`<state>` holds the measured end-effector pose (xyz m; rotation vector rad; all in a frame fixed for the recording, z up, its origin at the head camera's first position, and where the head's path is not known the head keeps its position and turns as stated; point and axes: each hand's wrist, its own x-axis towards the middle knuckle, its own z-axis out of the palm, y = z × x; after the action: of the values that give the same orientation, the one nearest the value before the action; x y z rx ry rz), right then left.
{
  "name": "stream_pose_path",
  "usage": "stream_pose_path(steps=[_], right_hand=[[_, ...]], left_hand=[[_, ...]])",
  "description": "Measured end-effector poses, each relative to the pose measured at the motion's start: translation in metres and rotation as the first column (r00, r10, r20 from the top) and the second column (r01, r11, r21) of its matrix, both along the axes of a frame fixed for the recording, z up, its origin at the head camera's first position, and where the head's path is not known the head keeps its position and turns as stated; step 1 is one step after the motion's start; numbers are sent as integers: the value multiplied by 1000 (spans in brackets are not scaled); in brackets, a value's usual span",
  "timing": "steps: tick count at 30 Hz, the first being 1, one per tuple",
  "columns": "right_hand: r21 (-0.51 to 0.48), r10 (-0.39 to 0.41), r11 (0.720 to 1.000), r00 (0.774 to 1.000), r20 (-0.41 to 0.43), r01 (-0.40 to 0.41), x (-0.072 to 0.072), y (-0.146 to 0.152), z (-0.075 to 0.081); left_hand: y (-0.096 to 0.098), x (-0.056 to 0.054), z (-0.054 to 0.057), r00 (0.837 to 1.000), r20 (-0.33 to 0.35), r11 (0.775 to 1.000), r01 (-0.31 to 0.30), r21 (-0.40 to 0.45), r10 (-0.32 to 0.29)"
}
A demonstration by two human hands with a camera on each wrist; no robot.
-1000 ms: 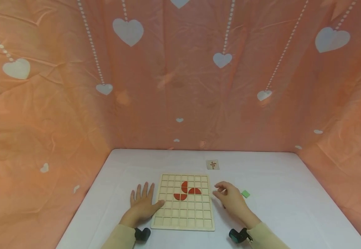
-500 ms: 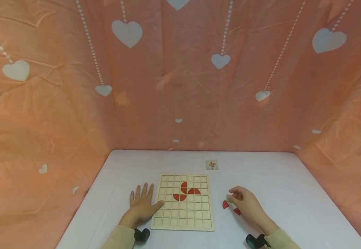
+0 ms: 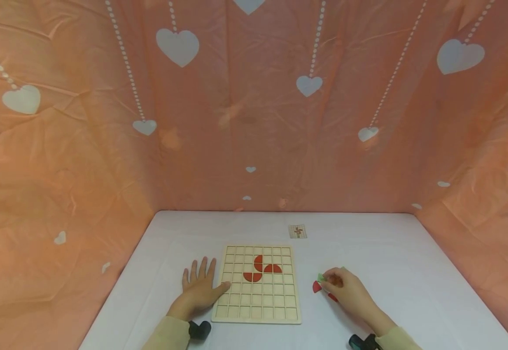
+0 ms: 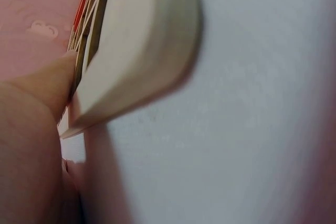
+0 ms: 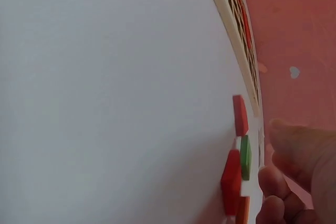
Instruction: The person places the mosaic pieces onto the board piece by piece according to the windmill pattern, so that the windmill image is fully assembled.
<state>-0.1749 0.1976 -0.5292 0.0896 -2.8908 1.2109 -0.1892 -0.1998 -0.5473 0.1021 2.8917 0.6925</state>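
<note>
My left hand (image 3: 198,293) lies with spread fingers on the table, its thumb resting on the left edge of a wooden grid board (image 3: 262,313). Red quarter-circle pieces (image 3: 253,277) sit in several cells of that board. To the board's right, my right hand (image 3: 345,289) is bent low over loose pieces, with no piece visibly gripped. Beside its fingertips lie a red piece (image 3: 317,287) and a green piece (image 3: 321,277). In the right wrist view, another red block (image 5: 231,182) and an orange piece (image 5: 242,211) appear below the hand. Its index fingertip is hidden there.
A small pattern card (image 3: 298,231) lies behind the board. White cloth covers the table (image 3: 183,233). An orange backdrop (image 3: 254,121) with pale hearts encloses the back and sides.
My right hand has moved right, away from the board, then lowered slightly toward the loose pieces, uncovering red ones. My left hand and the board pieces stay put.
</note>
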Motion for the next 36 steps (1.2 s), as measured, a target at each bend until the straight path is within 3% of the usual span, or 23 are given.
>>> stream_pose_path(steps=[17,26,36], right_hand=[[92,-44,995,998,50,39,18,23,-7],[94,-92,992,994,59,86,22,21,-7],[81,-86,993,996,33,83,22,15,-6]], left_hand=[[-1,0,3,1000,4,1000,9,1,-9],[-2,-2,-5,1000,0,1000,10,-9,-10],[-3,-5,-11,1000,-10,1000,6,-6,-6]])
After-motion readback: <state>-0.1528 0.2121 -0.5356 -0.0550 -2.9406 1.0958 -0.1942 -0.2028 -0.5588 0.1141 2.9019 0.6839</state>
